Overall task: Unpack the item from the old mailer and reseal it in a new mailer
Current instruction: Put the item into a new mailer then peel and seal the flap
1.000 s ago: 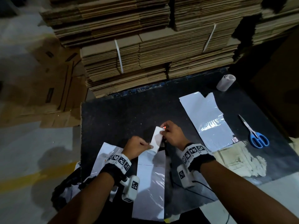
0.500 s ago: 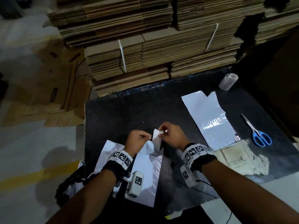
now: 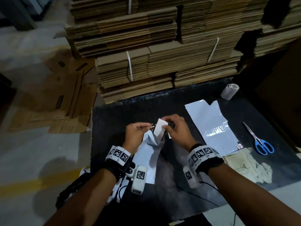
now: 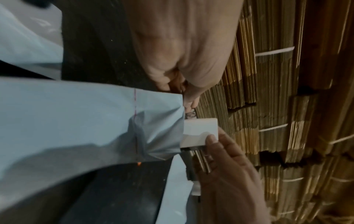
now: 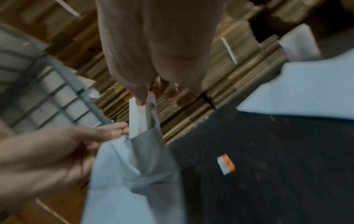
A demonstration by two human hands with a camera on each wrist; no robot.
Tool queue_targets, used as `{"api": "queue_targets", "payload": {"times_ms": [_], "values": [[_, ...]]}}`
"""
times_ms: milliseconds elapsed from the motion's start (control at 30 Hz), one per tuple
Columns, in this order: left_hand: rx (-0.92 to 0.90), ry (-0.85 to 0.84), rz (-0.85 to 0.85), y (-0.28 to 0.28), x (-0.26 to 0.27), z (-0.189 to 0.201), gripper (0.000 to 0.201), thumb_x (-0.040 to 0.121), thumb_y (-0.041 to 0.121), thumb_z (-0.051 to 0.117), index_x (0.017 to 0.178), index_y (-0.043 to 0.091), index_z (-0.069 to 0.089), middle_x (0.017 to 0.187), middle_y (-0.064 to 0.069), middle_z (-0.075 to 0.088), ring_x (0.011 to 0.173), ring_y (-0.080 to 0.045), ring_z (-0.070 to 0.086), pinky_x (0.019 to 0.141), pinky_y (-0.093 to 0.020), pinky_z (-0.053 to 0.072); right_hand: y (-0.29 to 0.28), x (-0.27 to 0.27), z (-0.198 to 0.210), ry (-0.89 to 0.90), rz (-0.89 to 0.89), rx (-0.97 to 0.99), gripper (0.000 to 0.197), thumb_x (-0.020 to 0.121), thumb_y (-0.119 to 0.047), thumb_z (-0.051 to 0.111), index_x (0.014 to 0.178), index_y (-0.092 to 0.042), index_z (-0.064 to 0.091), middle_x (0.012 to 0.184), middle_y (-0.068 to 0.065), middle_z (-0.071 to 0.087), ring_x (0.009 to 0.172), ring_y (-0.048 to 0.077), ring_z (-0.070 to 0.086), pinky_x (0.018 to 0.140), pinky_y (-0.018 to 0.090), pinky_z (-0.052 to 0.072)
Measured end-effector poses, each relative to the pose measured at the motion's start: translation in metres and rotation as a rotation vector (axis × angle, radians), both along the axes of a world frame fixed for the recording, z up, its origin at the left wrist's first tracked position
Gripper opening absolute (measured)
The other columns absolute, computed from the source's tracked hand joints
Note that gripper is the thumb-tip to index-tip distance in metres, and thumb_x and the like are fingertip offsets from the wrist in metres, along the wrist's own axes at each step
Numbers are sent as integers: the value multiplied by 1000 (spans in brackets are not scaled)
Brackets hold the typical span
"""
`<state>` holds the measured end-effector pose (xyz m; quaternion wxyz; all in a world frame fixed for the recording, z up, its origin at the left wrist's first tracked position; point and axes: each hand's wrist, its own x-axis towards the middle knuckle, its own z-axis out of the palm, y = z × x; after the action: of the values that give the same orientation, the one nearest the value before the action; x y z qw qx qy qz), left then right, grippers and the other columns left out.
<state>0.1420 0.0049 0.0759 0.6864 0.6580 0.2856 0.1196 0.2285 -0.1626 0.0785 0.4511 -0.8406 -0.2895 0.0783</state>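
A white poly mailer (image 3: pixel 151 154) (image 4: pixel 86 121) (image 5: pixel 134 174) is held up off the black table (image 3: pixel 114 121), its mouth pointing away from me. My left hand (image 3: pixel 149 126) (image 4: pixel 184 97) pinches the left edge of that mouth. My right hand (image 3: pixel 163 123) (image 5: pixel 141 98) pinches the far end of a flat white box (image 3: pixel 160 129) (image 4: pixel 201 133) (image 5: pixel 138 118). The box's lower part sits inside the mouth and its upper part sticks out. A second, silvery mailer (image 3: pixel 210 126) with a notched top edge lies flat on the table to the right.
Blue-handled scissors (image 3: pixel 259 141) lie at the table's right side, a white roll (image 3: pixel 229 91) at the back right. Strapped stacks of flat cardboard (image 3: pixel 162 54) rise behind the table. A small orange-and-white scrap (image 5: pixel 226 164) lies on the table. Flattened boxes (image 3: pixel 53 98) cover the floor at left.
The mailer lay flat a second ago; my left hand has lifted its mouth off the table. The white box in my right hand now stands partly inside that mouth.
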Motion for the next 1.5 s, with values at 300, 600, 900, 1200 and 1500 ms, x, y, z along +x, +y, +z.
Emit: {"api": "queue_targets", "payload": {"times_ms": [300, 600, 900, 1200, 1500], "values": [[-252, -163, 72, 13, 12, 53, 18, 82, -8, 66, 94, 5, 69, 89, -14, 70, 86, -25, 65, 82, -32, 54, 16, 9, 53, 182, 108, 165, 17, 96, -17, 51, 112, -22, 48, 104, -2, 63, 94, 17, 63, 78, 40, 57], [-130, -99, -318, 20, 4, 59, 50, 72, 6, 80, 117, 7, 60, 109, -14, 70, 98, -29, 68, 82, -38, 56, 25, 22, 81, 163, 62, 226, 18, 92, -16, 58, 107, -26, 56, 107, -3, 64, 101, 12, 62, 85, 30, 53], [-148, -138, -266, 5, 8, 59, 15, 87, 3, 65, 102, 1, 68, 98, -18, 71, 87, -26, 68, 82, -38, 54, 17, 13, 99, 29, 88, 15, 16, 87, -30, 67, 99, -20, 67, 103, 0, 61, 95, 12, 59, 81, 24, 49], [-102, -128, -234, -9, 14, 74, 22, 94, 20, 58, 103, 3, 69, 100, -20, 71, 87, -26, 69, 79, -38, 54, 2, 22, 112, -16, 155, -173, 34, 75, -21, 79, 102, -15, 60, 94, -1, 62, 84, 13, 58, 67, 19, 43], [25, -192, -131, -35, 23, 121, 51, 87, 48, 63, 97, -2, 68, 100, -25, 68, 91, -30, 66, 87, -49, 51, -27, 50, 138, 100, 62, 267, 18, 82, -14, 73, 84, -26, 61, 86, 0, 68, 80, 15, 66, 69, 29, 51]]}}
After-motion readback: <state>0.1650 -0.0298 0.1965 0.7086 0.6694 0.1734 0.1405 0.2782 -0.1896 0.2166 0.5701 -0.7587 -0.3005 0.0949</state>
